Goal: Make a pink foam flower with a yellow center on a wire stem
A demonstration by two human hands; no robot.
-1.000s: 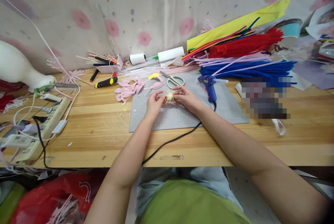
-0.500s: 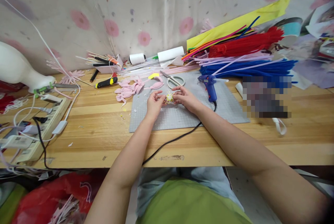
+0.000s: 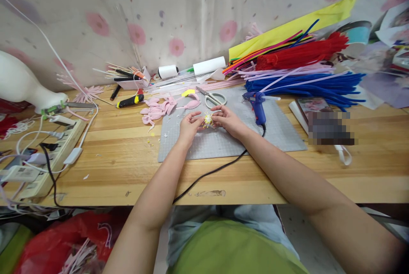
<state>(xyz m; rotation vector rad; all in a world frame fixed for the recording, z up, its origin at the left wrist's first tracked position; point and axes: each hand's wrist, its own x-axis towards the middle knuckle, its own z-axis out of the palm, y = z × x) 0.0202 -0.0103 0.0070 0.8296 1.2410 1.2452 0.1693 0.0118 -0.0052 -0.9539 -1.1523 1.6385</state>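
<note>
Single head-worn view; wooden table seen from above near edge, camera faced forward and down, curtain included behind.

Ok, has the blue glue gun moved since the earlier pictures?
No, the glue gun appears to lie in the same spot on the gray mat.

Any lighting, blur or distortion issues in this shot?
Head view: soft, even light, no strong glare on the cutting mat; wide-angle stretch enlarges the right forearm; upper right corner dark; pixel blocks hide part of a flat item; fine tips on the yellow-and-white piece look soft.
</note>
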